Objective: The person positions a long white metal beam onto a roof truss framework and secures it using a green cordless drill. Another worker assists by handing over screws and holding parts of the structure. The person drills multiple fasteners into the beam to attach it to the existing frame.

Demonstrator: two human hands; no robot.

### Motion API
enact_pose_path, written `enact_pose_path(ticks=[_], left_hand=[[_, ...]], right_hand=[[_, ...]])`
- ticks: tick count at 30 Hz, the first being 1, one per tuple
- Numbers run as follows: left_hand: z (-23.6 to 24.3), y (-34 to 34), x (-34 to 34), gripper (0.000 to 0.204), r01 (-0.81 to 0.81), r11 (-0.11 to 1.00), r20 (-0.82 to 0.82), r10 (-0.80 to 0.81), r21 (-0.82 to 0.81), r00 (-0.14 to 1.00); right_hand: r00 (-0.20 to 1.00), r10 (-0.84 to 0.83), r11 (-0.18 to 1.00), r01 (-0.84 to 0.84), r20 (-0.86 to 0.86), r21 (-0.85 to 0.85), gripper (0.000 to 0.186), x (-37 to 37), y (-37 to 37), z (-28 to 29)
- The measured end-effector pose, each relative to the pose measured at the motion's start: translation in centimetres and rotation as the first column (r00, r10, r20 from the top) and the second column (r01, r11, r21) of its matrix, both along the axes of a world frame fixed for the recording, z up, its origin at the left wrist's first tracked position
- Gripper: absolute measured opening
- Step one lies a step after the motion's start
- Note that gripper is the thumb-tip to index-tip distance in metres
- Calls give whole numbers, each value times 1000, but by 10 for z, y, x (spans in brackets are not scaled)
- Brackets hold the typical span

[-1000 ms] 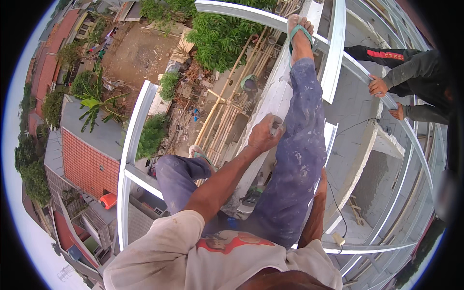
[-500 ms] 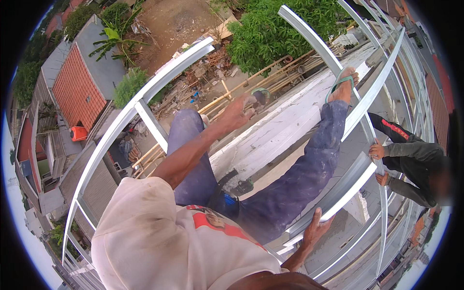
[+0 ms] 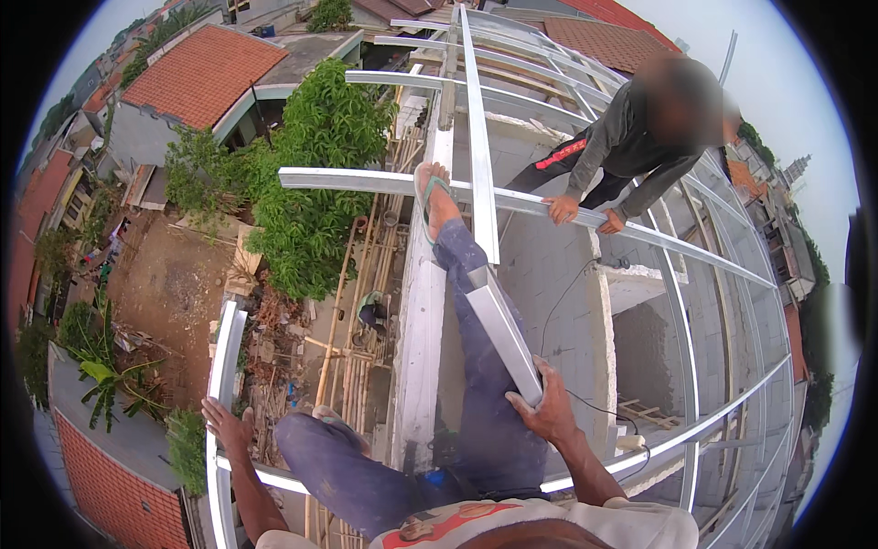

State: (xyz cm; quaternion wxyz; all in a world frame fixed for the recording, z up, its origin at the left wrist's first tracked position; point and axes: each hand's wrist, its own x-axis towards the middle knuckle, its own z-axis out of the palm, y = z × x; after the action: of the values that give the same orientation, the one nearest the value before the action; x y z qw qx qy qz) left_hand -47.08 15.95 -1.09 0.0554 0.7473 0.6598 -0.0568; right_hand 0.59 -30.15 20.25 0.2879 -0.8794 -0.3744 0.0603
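Note:
My right hand [image 3: 549, 409] grips the near end of a short silver metal channel [image 3: 503, 334], which slants across my right leg. My left hand [image 3: 229, 428] is spread against a long light metal beam [image 3: 222, 366] at the left, near its far end, with the fingers laid over it and not wrapped round. In sandals, my right foot [image 3: 436, 194] rests by a metal rafter [image 3: 347, 180] that crosses the white wall top [image 3: 418, 403]. A lengthwise metal strip [image 3: 478, 119] meets that rafter near the foot.
A co-worker [image 3: 622, 137] in dark clothes has both hands on the same rafter at the right. Bamboo poles [image 3: 340, 302] and rubble [image 3: 265, 357] lie far below on the left, beside a leafy tree [image 3: 315, 174]. A cross beam [image 3: 622, 457] spans the open frame.
My view has swung to the right. My left hand, raised in the air before, now lies on the left beam. The right hand still holds the short channel, now over my leg.

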Motion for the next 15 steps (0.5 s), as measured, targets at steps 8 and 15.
enact_pose_path(ticks=[8, 15], left_hand=[[10, 6, 14, 123, -58, 993, -9, 58, -104, 998], [16, 15, -9, 119, 53, 995, 65, -48, -90, 997]], right_hand=[[987, -44, 998, 50, 157, -37, 88, -18, -6, -16], [971, -53, 995, 70, 234, -65, 93, -31, -1, -16]])
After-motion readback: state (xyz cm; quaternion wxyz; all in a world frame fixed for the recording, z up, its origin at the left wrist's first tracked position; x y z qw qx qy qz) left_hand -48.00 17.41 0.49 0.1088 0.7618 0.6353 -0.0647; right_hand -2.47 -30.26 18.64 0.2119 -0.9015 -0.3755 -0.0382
